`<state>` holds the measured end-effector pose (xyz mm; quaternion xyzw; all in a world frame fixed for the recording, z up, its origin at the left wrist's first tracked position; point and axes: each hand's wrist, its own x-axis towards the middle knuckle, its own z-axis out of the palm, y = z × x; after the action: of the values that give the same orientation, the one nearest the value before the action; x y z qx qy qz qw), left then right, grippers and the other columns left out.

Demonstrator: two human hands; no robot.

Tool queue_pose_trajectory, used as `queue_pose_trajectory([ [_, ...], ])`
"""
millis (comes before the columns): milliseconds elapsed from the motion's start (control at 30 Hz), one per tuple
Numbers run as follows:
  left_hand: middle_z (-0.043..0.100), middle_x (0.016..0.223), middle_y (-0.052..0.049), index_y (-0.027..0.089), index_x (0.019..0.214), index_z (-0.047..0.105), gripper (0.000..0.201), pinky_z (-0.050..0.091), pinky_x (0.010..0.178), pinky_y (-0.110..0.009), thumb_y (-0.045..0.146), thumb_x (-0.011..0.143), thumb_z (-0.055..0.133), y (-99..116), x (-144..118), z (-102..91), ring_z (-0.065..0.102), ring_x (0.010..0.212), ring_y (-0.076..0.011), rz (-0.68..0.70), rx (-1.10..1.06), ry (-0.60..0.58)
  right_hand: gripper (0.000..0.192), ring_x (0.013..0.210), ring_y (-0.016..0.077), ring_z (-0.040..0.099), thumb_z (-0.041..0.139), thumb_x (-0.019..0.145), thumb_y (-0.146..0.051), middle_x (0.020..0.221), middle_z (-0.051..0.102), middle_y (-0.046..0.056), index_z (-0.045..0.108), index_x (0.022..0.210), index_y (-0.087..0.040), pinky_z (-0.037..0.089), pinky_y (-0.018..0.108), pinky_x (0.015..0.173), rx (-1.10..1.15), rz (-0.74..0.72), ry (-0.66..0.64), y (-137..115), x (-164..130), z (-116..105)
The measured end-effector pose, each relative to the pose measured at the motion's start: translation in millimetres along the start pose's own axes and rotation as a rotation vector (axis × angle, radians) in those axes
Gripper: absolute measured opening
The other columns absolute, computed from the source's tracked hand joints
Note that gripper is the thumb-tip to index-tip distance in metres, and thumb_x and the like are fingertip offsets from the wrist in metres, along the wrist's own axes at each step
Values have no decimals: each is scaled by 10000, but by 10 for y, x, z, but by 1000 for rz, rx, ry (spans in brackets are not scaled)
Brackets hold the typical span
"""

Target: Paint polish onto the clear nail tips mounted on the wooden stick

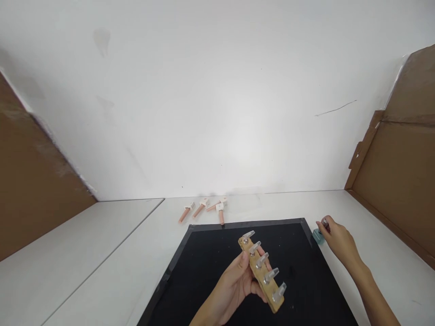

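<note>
My left hand (pixel 238 283) holds a tan wooden strip (pixel 261 274) over the black mat (pixel 204 271). Several clear artificial nail tips stand in a row along the strip. My right hand (pixel 338 242) rests on the white table at the mat's far right corner. Its fingertips are closed on the dark cap of a small teal bottle (pixel 318 236) that stands on the table.
Several pink practice fingers with white tags (pixel 204 208) lie on the table behind the mat. Brown cardboard panels stand at the left (pixel 30 181) and right (pixel 397 167). A white wall (pixel 217 90) closes the back.
</note>
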<state>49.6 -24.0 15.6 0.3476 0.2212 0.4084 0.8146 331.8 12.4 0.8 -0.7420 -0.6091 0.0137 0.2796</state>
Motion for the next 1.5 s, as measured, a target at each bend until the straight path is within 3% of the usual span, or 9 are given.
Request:
queue_pose_trajectory([
  [233,645,787,-54,153,905,659,379,522,511,-255,504,762,656,88,-108,-86,624,645,-152,16,-11,2,270,432,240,552,386,834,-431,477,571,19,378,623,-263,362,286,424,-9,5,-16,-159,-61,-9],
  [533,624,796,-53,151,921,650,391,516,541,-265,518,793,608,26,-188,-110,615,654,-150,44,9,-10,262,422,233,539,400,823,-442,477,564,19,402,628,-266,374,288,417,19,37,49,-114,-172,-18],
  [1167,673,751,-48,140,866,672,430,545,496,-255,528,686,716,-13,-208,102,630,602,-141,43,-16,46,249,480,257,568,394,814,-447,519,599,40,442,655,-261,406,312,458,65,108,71,-22,-222,-238],
  [1500,684,746,-47,146,871,685,440,549,490,-245,539,674,718,-63,-205,122,640,612,-143,51,-30,23,262,447,235,516,429,777,-455,477,543,15,405,598,-265,362,292,449,127,92,64,41,-237,-189],
])
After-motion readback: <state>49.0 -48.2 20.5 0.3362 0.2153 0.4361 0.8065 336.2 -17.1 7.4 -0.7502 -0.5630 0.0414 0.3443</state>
